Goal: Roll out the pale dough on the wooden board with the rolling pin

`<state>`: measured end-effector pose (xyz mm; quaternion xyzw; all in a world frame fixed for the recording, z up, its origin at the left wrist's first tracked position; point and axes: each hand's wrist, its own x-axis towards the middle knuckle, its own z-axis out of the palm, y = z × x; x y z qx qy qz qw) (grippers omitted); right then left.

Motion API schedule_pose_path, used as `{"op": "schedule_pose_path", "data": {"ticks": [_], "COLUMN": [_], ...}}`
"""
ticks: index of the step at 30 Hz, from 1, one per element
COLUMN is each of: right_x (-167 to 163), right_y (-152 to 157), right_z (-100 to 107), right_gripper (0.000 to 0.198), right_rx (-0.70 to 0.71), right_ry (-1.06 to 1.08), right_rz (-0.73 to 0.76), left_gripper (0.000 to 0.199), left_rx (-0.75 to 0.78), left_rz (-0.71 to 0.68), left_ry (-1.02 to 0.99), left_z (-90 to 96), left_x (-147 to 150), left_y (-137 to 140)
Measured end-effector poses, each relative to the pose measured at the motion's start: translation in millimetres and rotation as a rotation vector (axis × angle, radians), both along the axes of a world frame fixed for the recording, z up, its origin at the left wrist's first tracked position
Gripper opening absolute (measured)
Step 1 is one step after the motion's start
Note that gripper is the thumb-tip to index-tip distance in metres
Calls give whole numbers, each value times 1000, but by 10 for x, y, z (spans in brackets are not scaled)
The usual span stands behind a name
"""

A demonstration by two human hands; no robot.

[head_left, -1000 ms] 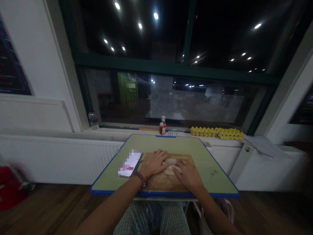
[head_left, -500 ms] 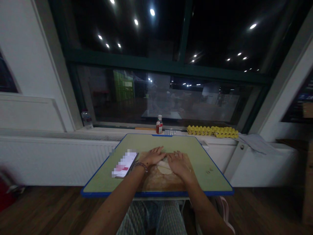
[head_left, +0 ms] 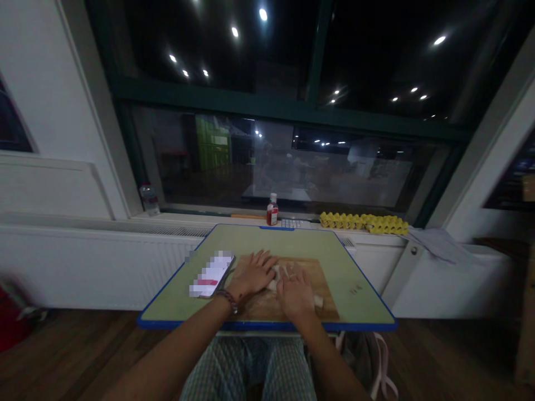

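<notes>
On the wooden board, both hands lie close together with their palms down. My left hand has its fingers stretched and spread, pointing away from me. Beside it, my right hand lies flat with fingers extended over a pale rolling pin. One end of the rolling pin shows to the right of that hand; the rest is mostly covered. Pale flattened dough shows between the hands, partly hidden by the fingers.
A phone with a lit screen lies left of the board on the blue-edged green table. On the sill behind stand a red-labelled bottle, yellow egg trays and a clear bottle. A bag is below, at right.
My right hand has moved left and toward me, with the rolling pin's end now showing at its right. My left hand has shifted slightly left, its fingers more spread. The view tilts slightly.
</notes>
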<state>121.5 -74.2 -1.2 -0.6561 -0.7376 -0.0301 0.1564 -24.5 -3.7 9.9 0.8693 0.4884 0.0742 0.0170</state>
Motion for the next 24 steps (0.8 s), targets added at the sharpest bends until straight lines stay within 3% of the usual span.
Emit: {"op": "schedule_pose_path", "data": {"ticks": [5,11,14,19,24], "right_x": [105,320,351,341,347], "right_y": [117,690,938,1166,1189], "right_z": [-36,-16,28,137,164], "right_gripper": [50,47,45,40,34], "right_rx": [-4,-69,-63,27,54], "right_ry": [-45,-109,-92,-97,-157], "right_rz": [119,275,210,151,172], "left_gripper": [52,52,51,37,35], "left_rx": [48,112,171,278,244], "left_rz": [48,221,335,307,358], "left_ry": [2,-119,-219,-243,-193], "left_z": [31,27,34,33,31], "left_x": [0,142,193,242,266], "left_y": [-91,122,218,238,194]}}
